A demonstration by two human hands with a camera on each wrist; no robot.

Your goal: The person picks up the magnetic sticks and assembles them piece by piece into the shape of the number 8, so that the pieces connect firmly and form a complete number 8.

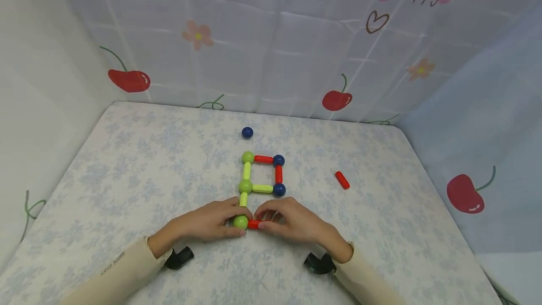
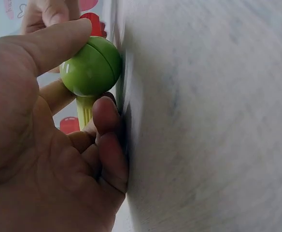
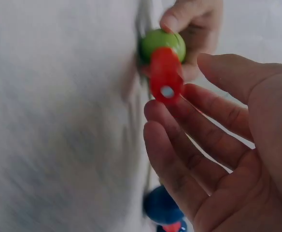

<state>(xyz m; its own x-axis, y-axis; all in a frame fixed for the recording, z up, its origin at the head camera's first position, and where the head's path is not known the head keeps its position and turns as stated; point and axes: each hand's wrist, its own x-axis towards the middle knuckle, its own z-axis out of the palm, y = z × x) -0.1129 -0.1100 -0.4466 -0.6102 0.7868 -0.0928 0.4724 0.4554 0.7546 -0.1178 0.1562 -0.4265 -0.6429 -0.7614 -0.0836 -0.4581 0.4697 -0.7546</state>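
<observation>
My left hand (image 1: 211,219) holds the green ball (image 1: 240,221) at the near end of a frame of magnetic rods and balls, thumb on one side and fingers on the other. A red rod (image 1: 254,224) sticks out to the right from that ball. Around this rod my right hand (image 3: 228,140) lies with loosely bent fingers; its thumb stands apart from the rod in the right wrist view. A yellow-green rod (image 1: 243,200) runs from the held ball to a second green ball (image 1: 245,186). Beyond it, red and yellow-green rods form a square with blue balls (image 1: 279,189) on the right.
A loose red rod (image 1: 342,180) lies to the right of the frame. Behind it sits a loose blue ball (image 1: 247,132). The patterned tabletop (image 1: 139,168) meets a printed curtain (image 1: 271,60) at its back edge.
</observation>
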